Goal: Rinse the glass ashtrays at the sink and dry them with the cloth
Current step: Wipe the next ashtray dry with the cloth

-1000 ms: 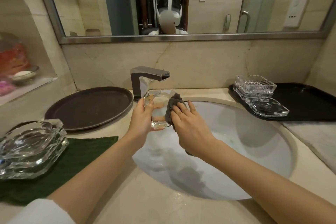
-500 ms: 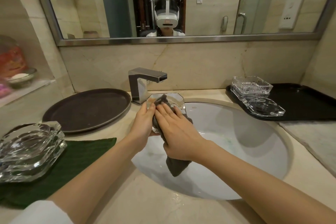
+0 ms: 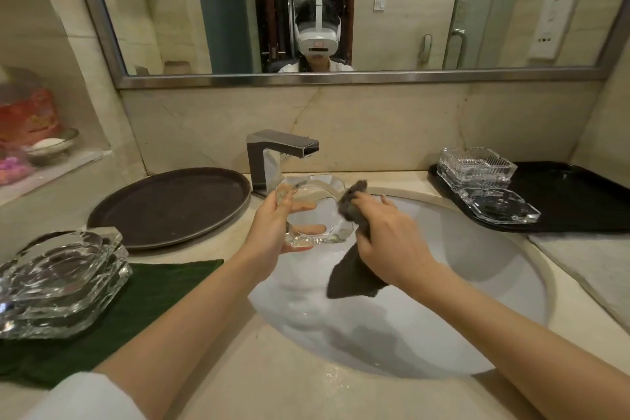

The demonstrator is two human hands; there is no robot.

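A white sink (image 3: 477, 283) fills the centre, its faucet (image 3: 283, 150) at the far rim. Above the basin, the left hand (image 3: 272, 232) grips a clear glass ashtray (image 3: 317, 211) on edge. The right hand (image 3: 385, 242) pinches a grey cloth (image 3: 351, 269) against its right rim. Drying appears underway; next, probably turn the ashtray to wipe unwiped faces.
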